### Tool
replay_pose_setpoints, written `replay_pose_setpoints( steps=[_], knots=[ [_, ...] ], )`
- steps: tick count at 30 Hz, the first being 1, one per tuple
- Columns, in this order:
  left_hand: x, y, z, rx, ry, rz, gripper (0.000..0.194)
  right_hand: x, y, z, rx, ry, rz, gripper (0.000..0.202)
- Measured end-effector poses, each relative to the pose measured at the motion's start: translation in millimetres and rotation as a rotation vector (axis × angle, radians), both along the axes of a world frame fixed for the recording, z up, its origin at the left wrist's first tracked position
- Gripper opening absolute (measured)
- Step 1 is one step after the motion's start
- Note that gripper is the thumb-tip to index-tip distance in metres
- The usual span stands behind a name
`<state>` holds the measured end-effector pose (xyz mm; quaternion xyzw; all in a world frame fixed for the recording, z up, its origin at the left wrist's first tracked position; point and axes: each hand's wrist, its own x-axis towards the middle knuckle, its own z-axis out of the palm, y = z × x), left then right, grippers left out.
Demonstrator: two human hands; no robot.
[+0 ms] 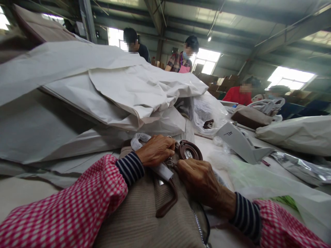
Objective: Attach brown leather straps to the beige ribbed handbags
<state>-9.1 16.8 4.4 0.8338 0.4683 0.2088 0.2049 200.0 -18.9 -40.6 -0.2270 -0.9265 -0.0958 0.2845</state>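
A beige ribbed handbag (139, 217) lies in front of me, with a zipper (199, 225) along its right side. My left hand (156, 150) is closed on the bag's upper part, its fingertips curled out of sight. Just right of it, my right hand (198, 177) pinches a small metal clasp (170, 163) near the bag's top. Behind the right-hand fingers rests a coiled brown strap (190, 151). A brown leather handle (169, 203), partly wrapped in white, hangs over the bag's front below my hands.
Large white sheets (124, 89) are heaped behind and left of the bag. A clear plastic bag (207, 110), a grey-white stand (240, 143) and a white wrapped bundle (297, 134) lie to the right. Several people work beyond, one in red (236, 96).
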Motion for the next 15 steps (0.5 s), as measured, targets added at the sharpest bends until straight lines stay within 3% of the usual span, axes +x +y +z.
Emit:
replay_pose_setpoints(
  steps=[15],
  knots=[
    [-2.2, 0.5, -1.5, 0.006, -0.012, -0.009, 0.011, -0.3, 0.2, -1.6, -0.012, -0.001, -0.047, 0.029]
  ],
)
